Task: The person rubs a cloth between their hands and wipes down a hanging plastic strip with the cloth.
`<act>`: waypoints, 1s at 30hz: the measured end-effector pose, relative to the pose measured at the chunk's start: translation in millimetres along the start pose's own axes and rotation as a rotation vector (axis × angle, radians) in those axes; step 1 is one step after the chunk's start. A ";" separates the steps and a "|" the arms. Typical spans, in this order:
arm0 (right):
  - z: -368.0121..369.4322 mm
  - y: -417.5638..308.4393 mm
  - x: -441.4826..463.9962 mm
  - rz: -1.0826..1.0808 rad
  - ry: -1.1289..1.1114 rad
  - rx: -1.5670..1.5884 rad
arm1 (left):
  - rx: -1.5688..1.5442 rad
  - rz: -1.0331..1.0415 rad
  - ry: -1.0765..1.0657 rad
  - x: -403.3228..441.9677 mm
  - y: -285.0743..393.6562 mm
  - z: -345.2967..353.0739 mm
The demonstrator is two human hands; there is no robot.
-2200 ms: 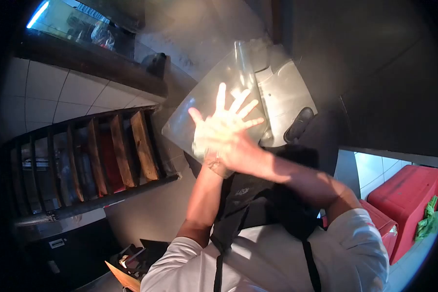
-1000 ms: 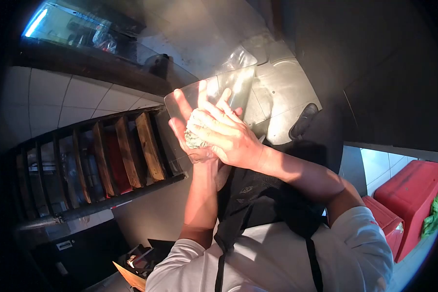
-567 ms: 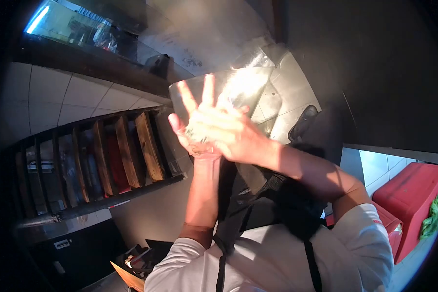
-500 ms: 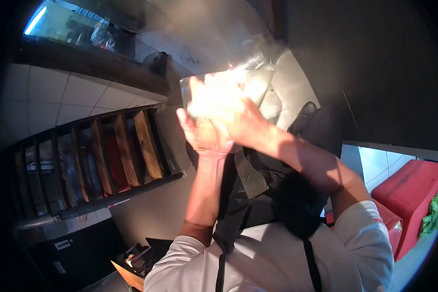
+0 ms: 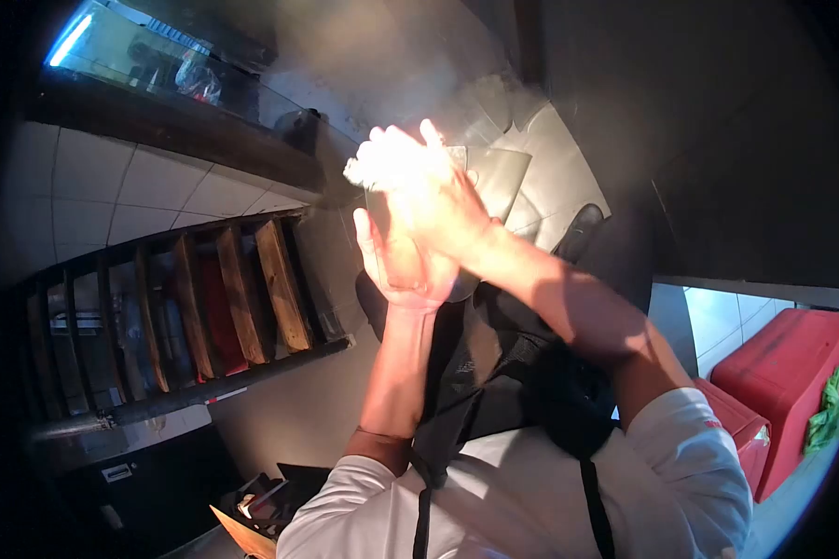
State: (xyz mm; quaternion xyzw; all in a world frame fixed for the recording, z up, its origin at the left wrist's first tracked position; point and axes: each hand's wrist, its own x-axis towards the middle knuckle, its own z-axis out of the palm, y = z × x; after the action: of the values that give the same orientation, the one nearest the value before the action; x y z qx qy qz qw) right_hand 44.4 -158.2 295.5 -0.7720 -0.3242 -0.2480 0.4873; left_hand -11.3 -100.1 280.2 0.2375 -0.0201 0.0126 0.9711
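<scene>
Head view, one feed, both bare hands in sight from my station. The left forearm [image 5: 399, 368] rises almost straight ahead; its left hand [image 5: 403, 261] is turned palm up, thumb standing out to the left, away from the palm. I read that hand as spread, although its fingers are mostly covered.

The right forearm [image 5: 555, 279] slants in from the right, and the right hand [image 5: 441, 205] lies over the left, back upward, pointing forward and to the left. Hard glare bleaches the far half of this stack. I cannot tell how far the right hand is closed, nor which bleached fingertips belong to which hand.

Held at the hands: a clear sheet [image 5: 502, 175]. I see it project past the right hand on the right, ending in a corner. Whether it sits between the palms or is pinched, I cannot tell. I make out nothing else in the grip through the glare.

Position: hands and sheet are in front of the body, above the knees, ahead of the dark apron [image 5: 499, 368]. A dark shoe [image 5: 583, 226] shows to the right of the sheet.
</scene>
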 end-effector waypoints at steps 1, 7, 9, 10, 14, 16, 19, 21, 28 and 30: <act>4.4 -11.4 -3.8 0.073 0.009 0.032 | -0.047 -0.007 -0.130 5.1 6.1 -2.3; -27.2 -9.5 -24.5 -0.102 -0.234 0.167 | -0.058 -0.040 -0.185 4.4 21.0 -0.3; -15.8 12.2 -7.1 -0.189 -0.107 0.040 | -0.049 -0.013 -0.003 0.9 10.4 18.1; -13.4 17.7 2.2 -0.200 -0.076 -0.084 | -0.141 -0.040 -0.007 -2.0 5.8 13.4; -12.3 7.9 8.7 -0.144 -0.138 -0.004 | 0.014 0.038 0.050 -4.4 4.0 2.4; -9.9 -16.5 -7.2 -0.027 -0.162 0.129 | -0.172 -0.036 -0.228 -1.4 14.6 -3.6; -14.6 -8.8 -40.2 -0.099 -0.197 0.308 | -0.217 0.013 -0.268 2.2 29.5 4.7; -10.9 0.1 -28.3 -0.146 -0.153 0.137 | -0.364 0.031 -0.166 1.7 28.0 6.0; -2.4 -6.6 9.8 -0.115 -0.001 -0.185 | 0.181 0.123 -0.099 5.0 26.8 6.2; 1.4 -1.1 21.2 -0.156 0.103 -0.292 | 0.165 0.069 -0.065 -0.5 23.7 3.5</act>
State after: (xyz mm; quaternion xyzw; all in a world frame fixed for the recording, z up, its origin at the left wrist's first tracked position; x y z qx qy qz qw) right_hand 57.8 -151.2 310.5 -0.7932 -0.3183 -0.3688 0.3654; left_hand -12.8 -80.7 294.2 0.3161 -0.0590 0.0400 0.9460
